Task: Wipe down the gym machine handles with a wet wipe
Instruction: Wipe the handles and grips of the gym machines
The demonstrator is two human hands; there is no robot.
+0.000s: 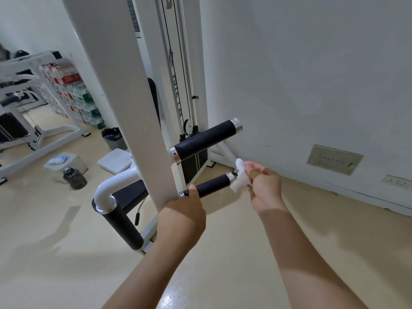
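Left hand point(181, 216) gripping lower handle point(214, 185), right hand point(265, 188) pinching one wet wipe point(239, 177), second handle point(205, 139) above

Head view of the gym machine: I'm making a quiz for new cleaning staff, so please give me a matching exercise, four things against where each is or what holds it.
Things:
1 wet wipe
2 lower handle
3 upper handle
4 water jug

Places:
A on the floor at left
B left hand holds its inner end
C pinched in the right hand
D above the other grip, no hand on it

Pairs: 1-C, 2-B, 3-D, 4-A
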